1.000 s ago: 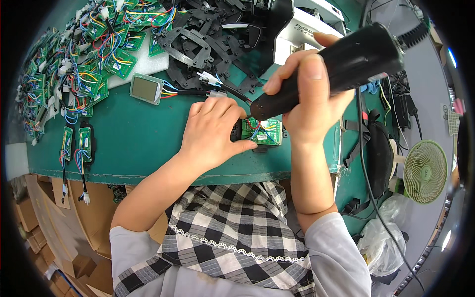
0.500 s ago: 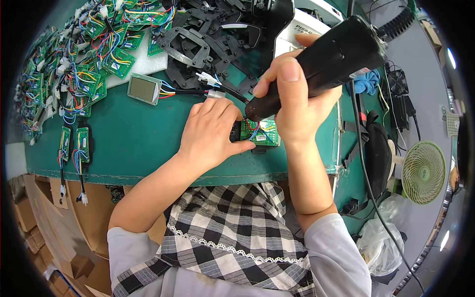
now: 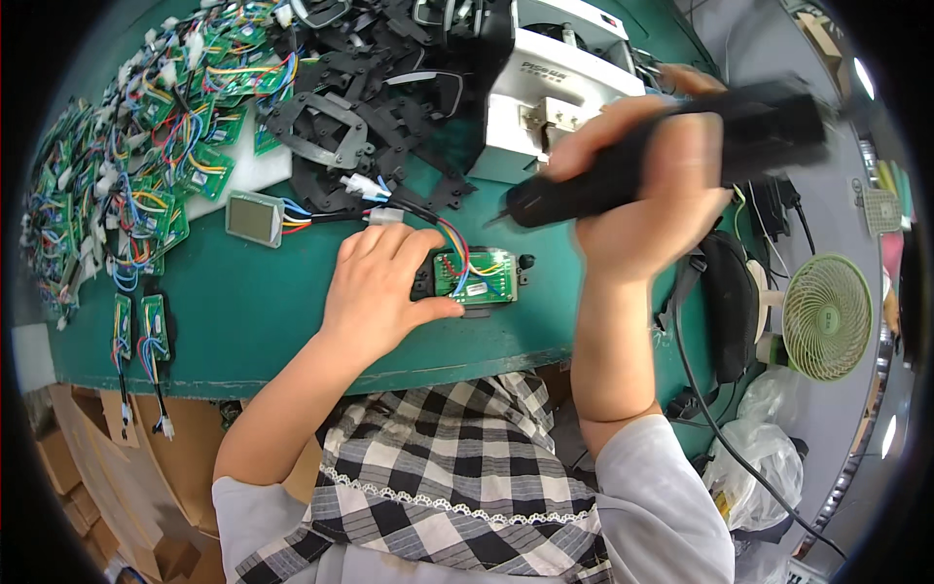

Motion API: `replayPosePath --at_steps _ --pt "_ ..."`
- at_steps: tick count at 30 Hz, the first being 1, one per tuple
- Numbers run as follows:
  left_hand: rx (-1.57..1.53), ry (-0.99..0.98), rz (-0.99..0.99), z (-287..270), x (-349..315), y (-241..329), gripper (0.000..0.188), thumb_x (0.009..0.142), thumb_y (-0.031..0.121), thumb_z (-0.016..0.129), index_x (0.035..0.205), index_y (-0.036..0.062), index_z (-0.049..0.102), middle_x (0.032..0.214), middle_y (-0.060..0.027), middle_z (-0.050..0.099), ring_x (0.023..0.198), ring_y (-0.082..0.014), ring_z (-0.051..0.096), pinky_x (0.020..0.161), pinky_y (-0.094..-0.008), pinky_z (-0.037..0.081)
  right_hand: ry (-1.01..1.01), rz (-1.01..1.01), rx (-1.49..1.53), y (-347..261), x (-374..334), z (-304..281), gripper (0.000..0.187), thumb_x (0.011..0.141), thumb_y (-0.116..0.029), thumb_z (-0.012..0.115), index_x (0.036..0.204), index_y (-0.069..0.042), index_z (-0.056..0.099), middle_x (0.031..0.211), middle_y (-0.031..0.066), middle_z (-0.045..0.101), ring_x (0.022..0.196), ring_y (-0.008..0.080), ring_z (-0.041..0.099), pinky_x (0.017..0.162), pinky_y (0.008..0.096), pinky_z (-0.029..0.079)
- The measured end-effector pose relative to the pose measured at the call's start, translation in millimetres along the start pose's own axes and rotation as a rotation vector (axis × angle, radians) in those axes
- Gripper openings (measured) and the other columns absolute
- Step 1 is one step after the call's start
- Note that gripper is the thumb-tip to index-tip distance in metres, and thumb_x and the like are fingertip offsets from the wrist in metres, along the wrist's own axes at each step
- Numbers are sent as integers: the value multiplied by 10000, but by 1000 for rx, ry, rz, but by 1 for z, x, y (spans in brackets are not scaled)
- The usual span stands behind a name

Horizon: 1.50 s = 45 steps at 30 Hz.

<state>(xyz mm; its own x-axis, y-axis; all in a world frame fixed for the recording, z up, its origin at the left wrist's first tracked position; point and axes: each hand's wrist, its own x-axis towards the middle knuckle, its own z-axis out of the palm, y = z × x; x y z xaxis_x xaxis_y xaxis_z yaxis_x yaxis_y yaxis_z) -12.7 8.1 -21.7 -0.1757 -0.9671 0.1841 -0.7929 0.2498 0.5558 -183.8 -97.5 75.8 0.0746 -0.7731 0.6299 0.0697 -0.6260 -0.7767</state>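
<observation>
My right hand (image 3: 647, 209) is wrapped round a black electric screwdriver (image 3: 769, 127), both somewhat smeared by motion. The tool is tilted, its thin bit pointing down and left toward the white screw feeder's front, apart from the work. A green circuit board (image 3: 498, 277) in a black holder lies flat on the table, with red, yellow and blue wires running off its far side. At its left end my left hand (image 3: 375, 282) grips the holder, thumb along the near edge and fingers at the far side, close to the white connectors (image 3: 364, 187).
The white screw feeder (image 3: 545, 73) stands beyond the board. Black plastic brackets (image 3: 326, 127) and a heap of wired green boards (image 3: 146, 175) fill the far left. A small display module (image 3: 255, 218) lies left of my hand. A green fan (image 3: 827, 316) stands at right.
The screwdriver has lifted off the board and moved right with my right hand, uncovering the board. My left hand stays on the holder. The whole view has shifted slightly.
</observation>
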Motion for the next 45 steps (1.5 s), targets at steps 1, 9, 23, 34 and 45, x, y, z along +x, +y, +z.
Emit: replayPosePath --at_steps 1,9,23,34,45 --pt "-16 29 27 0 1 0 496 720 458 755 1058 119 624 1026 -68 575 992 -277 516 885 -410 369 95 -99 -4 -3 16 -11 532 920 -387 546 1160 64 396 642 143 579 456 214 562 449 316 493" --pt "-44 28 43 3 5 -5 218 836 329 679 929 132 675 909 -20 589 962 -237 521 870 -388 355 168 -285 -30 5 47 -22 455 880 -283 638 1086 77 450 607 150 567 438 215 570 428 320 506" --pt "-60 103 87 7 6 -12 106 814 207 691 897 140 693 890 -2 588 930 -216 547 834 -367 364 -128 119 155 -12 -36 3 615 915 -476 506 1262 8 351 714 128 536 478 220 540 463 359 497" --pt "-76 201 104 14 5 -13 102 794 159 675 893 135 690 887 0 585 926 -210 565 848 -363 398 -248 59 92 5 -56 31 680 842 -415 686 1200 69 371 714 129 583 463 184 565 450 276 490" --pt "-265 139 28 19 7 -10 106 748 118 672 848 90 649 876 -43 576 889 -265 579 770 -394 497 -427 14 100 10 -59 31 657 898 -459 562 1278 44 376 754 128 552 495 190 529 475 311 464"
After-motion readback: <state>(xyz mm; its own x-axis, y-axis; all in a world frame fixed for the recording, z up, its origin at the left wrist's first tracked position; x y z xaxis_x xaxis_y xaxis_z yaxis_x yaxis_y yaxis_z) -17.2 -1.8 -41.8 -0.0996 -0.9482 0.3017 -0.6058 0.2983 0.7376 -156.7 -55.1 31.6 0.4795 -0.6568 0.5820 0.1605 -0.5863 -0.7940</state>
